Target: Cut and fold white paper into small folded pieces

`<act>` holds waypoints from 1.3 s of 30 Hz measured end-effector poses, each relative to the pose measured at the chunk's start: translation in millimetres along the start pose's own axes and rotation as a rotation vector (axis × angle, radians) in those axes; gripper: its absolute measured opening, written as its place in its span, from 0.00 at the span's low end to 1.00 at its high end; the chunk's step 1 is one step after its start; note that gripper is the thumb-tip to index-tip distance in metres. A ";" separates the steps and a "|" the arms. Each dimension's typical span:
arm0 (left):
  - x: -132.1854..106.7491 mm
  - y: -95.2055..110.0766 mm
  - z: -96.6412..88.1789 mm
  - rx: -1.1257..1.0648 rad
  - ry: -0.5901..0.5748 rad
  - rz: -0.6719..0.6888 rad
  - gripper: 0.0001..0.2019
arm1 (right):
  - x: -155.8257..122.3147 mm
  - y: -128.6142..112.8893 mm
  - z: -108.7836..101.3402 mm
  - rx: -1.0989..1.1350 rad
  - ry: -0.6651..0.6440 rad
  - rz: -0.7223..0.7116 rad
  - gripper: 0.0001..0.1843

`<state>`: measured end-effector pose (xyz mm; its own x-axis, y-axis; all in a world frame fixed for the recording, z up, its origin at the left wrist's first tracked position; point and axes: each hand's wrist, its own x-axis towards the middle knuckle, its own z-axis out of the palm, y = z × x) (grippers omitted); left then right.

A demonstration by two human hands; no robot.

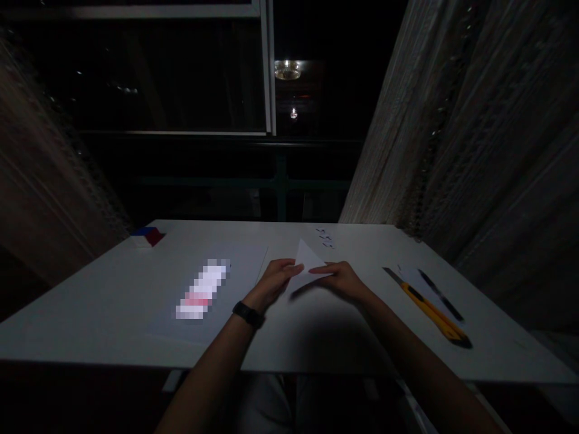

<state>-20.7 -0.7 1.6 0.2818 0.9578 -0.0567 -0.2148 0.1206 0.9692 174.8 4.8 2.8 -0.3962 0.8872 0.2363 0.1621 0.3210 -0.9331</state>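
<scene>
A small white piece of paper (pixel 308 260), folded into a pointed shape, is held just above the white table (pixel 108 301) near its middle. My left hand (pixel 274 281), with a black watch on the wrist, pinches the paper's left edge. My right hand (pixel 342 278) grips the right edge, fingers curled onto the paper. The paper's tip points away from me.
A large white sheet (pixel 244 259) with a blurred-out object on it lies left of my hands. A yellow utility knife (pixel 435 314), a ruler and a black pen (pixel 441 295) lie at the right. A red and blue item (pixel 148 235) sits far left. Curtains flank a dark window.
</scene>
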 end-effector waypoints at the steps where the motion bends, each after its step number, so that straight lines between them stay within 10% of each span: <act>1: -0.4 0.5 0.6 -0.024 0.009 0.011 0.20 | -0.4 -0.5 -0.4 -0.001 -0.016 0.019 0.16; 8: -0.5 6.9 2.7 -0.104 0.206 0.097 0.20 | -2.1 -1.5 -12.7 0.055 -0.265 0.027 0.15; 19: 4.7 4.1 1.1 0.044 0.291 0.254 0.13 | 1.0 4.5 -7.6 0.257 0.088 0.267 0.19; 39: 6.0 3.6 0.7 0.144 0.390 0.304 0.12 | 1.5 2.7 -9.4 0.359 0.102 0.345 0.17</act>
<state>-19.1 5.3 4.9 -0.1491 0.9734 0.1742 -0.0940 -0.1893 0.9774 183.2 10.1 3.1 -0.2812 0.9551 -0.0934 -0.0597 -0.1145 -0.9916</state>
